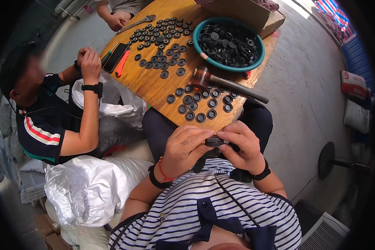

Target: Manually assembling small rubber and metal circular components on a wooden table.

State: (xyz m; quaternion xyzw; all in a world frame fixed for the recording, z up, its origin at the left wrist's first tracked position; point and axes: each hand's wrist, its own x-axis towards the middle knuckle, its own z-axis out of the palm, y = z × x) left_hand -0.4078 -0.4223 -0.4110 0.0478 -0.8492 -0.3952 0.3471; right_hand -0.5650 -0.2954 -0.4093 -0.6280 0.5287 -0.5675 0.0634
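Just off the table's near edge, my left hand (184, 149) and my right hand (245, 146) pinch a black round wheel-like part (214, 141) between thumbs and fingers. It looks like two discs stacked together, though the fingertips cover its sides. Beyond my hands, several black round discs (201, 117) with raised rims lie on the wooden table (148, 89). A mallet with a reddish-brown head (201, 78) and a dark handle (239, 88) rests among them, its handle end past the table's right edge.
A teal basin (201, 49) heaped with black discs (227, 43) stands farther back. More discs (164, 31), a wrench-like metal tool (137, 23), a red-handled tool (122, 63) and a screwdriver (108, 54) lie left. A co-worker (50, 112) sits left; another person's hand (117, 21) is at the far edge.
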